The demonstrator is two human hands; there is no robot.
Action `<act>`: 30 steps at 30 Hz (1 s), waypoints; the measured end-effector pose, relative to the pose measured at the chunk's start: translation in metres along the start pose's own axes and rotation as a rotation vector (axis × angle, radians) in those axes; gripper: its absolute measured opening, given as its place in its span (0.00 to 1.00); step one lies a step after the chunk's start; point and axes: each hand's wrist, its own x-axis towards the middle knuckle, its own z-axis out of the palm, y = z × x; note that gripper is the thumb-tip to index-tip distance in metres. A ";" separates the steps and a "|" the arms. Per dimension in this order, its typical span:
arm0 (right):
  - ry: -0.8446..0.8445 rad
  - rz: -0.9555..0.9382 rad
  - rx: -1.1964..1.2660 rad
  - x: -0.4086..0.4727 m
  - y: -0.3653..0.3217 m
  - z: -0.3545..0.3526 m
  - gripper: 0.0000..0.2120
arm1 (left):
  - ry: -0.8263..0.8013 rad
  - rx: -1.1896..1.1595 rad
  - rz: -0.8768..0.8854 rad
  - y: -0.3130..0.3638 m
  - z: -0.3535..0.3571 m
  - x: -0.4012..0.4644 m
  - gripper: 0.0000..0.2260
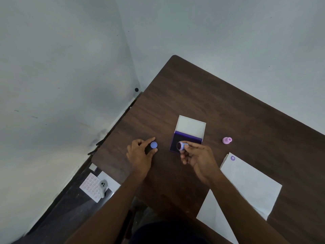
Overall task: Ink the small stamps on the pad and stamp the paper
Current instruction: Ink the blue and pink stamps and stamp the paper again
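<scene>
My right hand point(197, 160) holds a small blue stamp point(181, 145) on its side, its dark inked face turned left, just above the near edge of the purple ink pad point(186, 140). The pad's white lid point(190, 126) stands open behind it. My left hand point(140, 153) pinches a round blue cap point(153, 144) against the table, left of the pad. A pink stamp point(227, 140) lies on the table to the right. White paper point(249, 182) lies at the right, with one purple stamped mark point(233, 158) at its far corner.
The dark wooden table point(193, 95) stands in a corner between grey walls. A second white sheet point(216, 217) lies near my body. On the floor at the left lie a pink dotted sheet point(91, 186), a small grey figure point(103, 185) and white cards.
</scene>
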 end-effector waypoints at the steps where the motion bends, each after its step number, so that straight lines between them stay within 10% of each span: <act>1: -0.015 -0.001 0.013 -0.001 0.000 0.000 0.10 | -0.004 -0.015 0.001 0.001 -0.002 -0.001 0.19; 11: -0.180 0.072 0.348 -0.011 -0.010 -0.007 0.11 | -0.150 -0.659 0.293 0.071 -0.037 -0.024 0.16; 30: -0.279 0.168 0.756 -0.019 -0.005 -0.013 0.18 | -0.088 -0.478 0.485 0.116 -0.055 -0.041 0.19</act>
